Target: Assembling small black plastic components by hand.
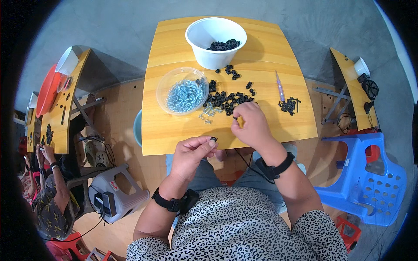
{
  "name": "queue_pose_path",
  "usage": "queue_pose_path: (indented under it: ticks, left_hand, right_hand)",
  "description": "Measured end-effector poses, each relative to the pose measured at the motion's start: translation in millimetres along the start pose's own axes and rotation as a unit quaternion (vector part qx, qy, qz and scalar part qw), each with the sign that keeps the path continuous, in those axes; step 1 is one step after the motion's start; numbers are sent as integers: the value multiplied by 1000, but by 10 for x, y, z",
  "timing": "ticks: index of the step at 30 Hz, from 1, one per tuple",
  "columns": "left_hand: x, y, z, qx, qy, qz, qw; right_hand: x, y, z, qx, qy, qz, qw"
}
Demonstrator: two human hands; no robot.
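My left hand (191, 154) is closed near the front edge of the wooden table, pinching a small black plastic part (213, 139) between thumb and fingertips. My right hand (251, 124) is a little higher and to the right, over the tabletop. Its thumb and forefinger are pressed together on a small dark piece (235, 118), too small to name. Just beyond my hands lies a spread of loose black plastic parts (230, 99). Beside them is a small pile of clear and silvery pieces (210, 111). A round clear tub (163, 89) holds many shiny bluish springs or screws.
A white bowl (202, 54) with black parts stands at the back of the table (174, 48). At the right lie a purple-handled screwdriver (280, 90) and a pile of black pins (288, 106). A blue plastic chair (370, 174) stands at right; another person (54, 195) works at left.
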State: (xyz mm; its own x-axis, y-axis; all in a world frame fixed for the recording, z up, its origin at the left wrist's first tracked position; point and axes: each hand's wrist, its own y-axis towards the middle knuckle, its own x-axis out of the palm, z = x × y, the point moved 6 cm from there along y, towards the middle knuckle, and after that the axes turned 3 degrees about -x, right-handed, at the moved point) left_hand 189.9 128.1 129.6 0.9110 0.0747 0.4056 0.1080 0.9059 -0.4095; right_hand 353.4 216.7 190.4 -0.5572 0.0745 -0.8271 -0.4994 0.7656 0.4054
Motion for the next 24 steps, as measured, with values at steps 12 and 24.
queue_pose_path:
  ticks: [12, 24]
  left_hand:
    - [246, -24, 71, 43, 30, -43, 998]
    - [326, -108, 191, 107, 133, -45, 984]
  right_hand:
    - [5, -289, 64, 240, 501, -79, 828]
    - [-80, -362, -169, 181, 508, -84, 838]
